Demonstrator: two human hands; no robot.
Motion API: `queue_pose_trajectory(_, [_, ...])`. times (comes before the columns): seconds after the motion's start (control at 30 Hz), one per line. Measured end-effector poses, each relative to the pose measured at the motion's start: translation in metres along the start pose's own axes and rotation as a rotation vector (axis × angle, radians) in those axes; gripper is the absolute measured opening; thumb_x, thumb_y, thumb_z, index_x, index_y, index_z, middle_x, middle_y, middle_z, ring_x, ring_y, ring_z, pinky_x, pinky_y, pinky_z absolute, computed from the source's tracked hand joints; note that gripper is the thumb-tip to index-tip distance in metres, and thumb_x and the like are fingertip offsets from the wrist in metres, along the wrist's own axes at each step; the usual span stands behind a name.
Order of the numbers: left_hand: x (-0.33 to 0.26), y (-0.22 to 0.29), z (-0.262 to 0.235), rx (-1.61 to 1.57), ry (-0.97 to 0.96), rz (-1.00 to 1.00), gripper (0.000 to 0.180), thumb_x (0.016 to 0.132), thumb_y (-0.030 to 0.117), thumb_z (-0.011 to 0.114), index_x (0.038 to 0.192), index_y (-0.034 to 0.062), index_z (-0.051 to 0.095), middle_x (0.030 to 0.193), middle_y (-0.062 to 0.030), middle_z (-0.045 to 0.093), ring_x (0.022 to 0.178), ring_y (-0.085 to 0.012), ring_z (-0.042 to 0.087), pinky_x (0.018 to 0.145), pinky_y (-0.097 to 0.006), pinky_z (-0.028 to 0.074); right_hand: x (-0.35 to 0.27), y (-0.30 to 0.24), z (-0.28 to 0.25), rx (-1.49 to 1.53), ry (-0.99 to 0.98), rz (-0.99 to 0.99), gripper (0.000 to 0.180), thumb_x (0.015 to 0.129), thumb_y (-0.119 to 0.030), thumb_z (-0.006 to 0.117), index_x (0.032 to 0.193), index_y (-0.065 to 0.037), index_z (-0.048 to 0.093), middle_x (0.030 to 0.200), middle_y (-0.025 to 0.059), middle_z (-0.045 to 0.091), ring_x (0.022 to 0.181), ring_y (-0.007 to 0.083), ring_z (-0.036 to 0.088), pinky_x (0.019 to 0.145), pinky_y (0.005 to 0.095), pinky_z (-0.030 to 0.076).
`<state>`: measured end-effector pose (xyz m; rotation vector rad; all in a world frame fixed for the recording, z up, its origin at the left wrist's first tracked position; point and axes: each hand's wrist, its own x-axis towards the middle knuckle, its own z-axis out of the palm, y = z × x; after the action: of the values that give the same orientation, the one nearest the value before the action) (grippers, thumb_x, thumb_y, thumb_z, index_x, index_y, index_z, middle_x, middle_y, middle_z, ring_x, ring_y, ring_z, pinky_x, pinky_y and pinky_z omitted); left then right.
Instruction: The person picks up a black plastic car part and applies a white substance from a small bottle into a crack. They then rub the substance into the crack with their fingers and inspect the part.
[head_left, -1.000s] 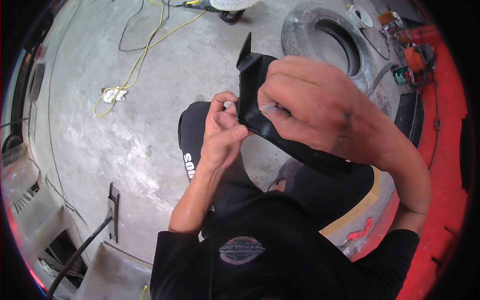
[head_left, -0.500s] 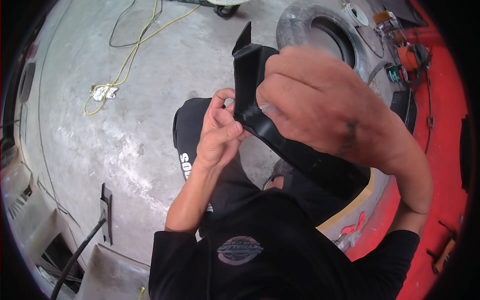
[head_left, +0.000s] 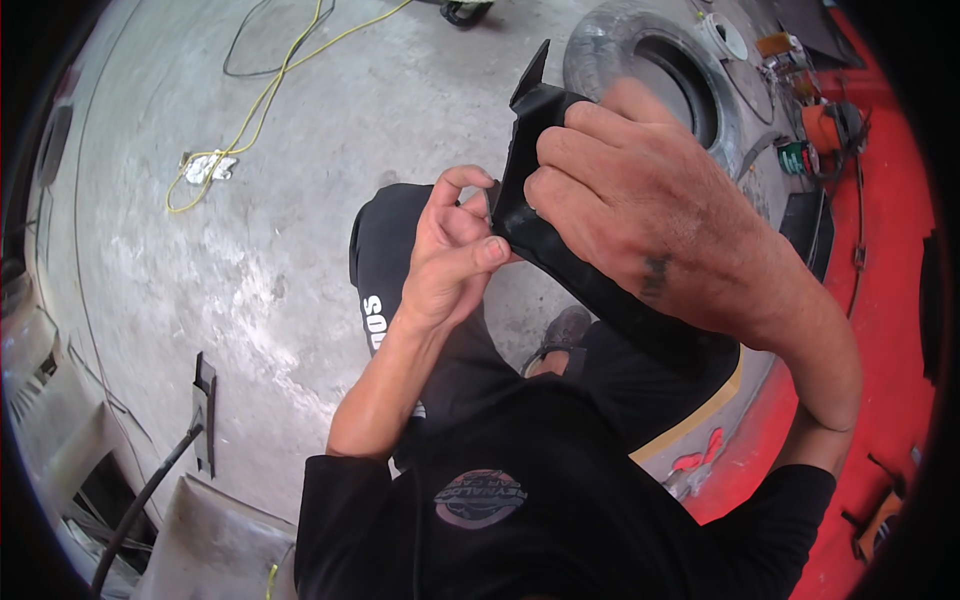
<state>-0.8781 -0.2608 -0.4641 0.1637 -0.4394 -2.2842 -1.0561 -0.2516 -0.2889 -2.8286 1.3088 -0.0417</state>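
A long black piece of bent plastic trim (head_left: 575, 270) slants up from over my right thigh, with a thin pointed tab at its far end. My left hand (head_left: 447, 260) pinches its left edge near the bend, thumb in front and fingers curled behind. Over the trim's inner face is my right hand (head_left: 655, 205), closed, knuckles up, its fingertips pressed against the plastic. Whatever those fingers hold, if anything, is hidden by the hand, and its far edge is smeared by motion.
Beyond the hands a tire (head_left: 610, 50) lies on the concrete floor (head_left: 250, 280). A yellow cord (head_left: 270, 95) loops by a crumpled white rag (head_left: 210, 167). At right stand a white bucket (head_left: 722, 38), a green can (head_left: 795, 158) and an orange tool (head_left: 825, 125) near a red surface (head_left: 880, 300).
The trim and both hands have shifted slightly right in view, and the trim's upper end has tilted rightward. My right hand has turned a little and stays on the trim.
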Motion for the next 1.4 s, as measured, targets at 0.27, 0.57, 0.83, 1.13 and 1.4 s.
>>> queue_pose_trajectory(0.27, [-0.001,-0.001,0.002,0.013,0.050,0.017,0.061,0.083,-0.004,0.077,0.132,0.0061,0.043,0.116,-0.0166,0.064,0.103,-0.0233,0.068,0.089,-0.041,0.061,0.002,0.000,0.005,-0.008,-0.021,0.010,0.009,0.076,-0.014,0.062,0.080,-0.007,0.057,0.078,0.0035,0.047,0.080,0.0205,0.052,0.073,0.0357,0.039])
queue_pose_trajectory(0.57, [0.000,0.001,-0.003,0.017,0.007,0.025,0.062,0.081,-0.005,0.080,0.130,0.0063,0.044,0.116,-0.0160,0.064,0.105,-0.0231,0.068,0.088,-0.040,0.061,0.003,-0.004,0.006,-0.028,0.022,0.018,0.009,0.076,-0.013,0.063,0.081,-0.007,0.059,0.077,0.0030,0.047,0.080,0.0198,0.052,0.074,0.0359,0.039])
queue_pose_trajectory(0.83, [0.001,0.000,-0.003,0.016,0.004,0.034,0.062,0.081,-0.004,0.080,0.130,0.0067,0.045,0.117,-0.0157,0.065,0.105,-0.0227,0.067,0.089,-0.040,0.061,0.002,-0.004,0.005,-0.010,0.031,0.022,0.013,0.076,-0.013,0.065,0.086,-0.006,0.064,0.077,0.0019,0.047,0.079,0.0190,0.051,0.074,0.0356,0.038])
queue_pose_trajectory(1.13, [0.001,0.000,-0.002,0.019,0.019,0.040,0.062,0.080,-0.005,0.080,0.130,0.0069,0.045,0.118,-0.0164,0.065,0.105,-0.0230,0.068,0.089,-0.041,0.061,0.001,-0.002,0.006,0.033,0.086,0.015,0.012,0.076,-0.013,0.065,0.085,-0.005,0.065,0.078,0.0021,0.049,0.080,0.0192,0.052,0.074,0.0359,0.038])
queue_pose_trajectory(1.4, [0.003,-0.001,0.009,0.115,0.153,0.030,0.081,0.074,0.006,0.089,0.139,0.0048,0.041,0.120,-0.0144,0.064,0.101,-0.0208,0.067,0.074,-0.030,0.055,-0.009,0.007,-0.003,0.135,0.124,0.034,0.022,0.079,-0.005,0.066,0.100,-0.002,0.072,0.092,0.0048,0.062,0.086,0.0199,0.060,0.077,0.0352,0.043])
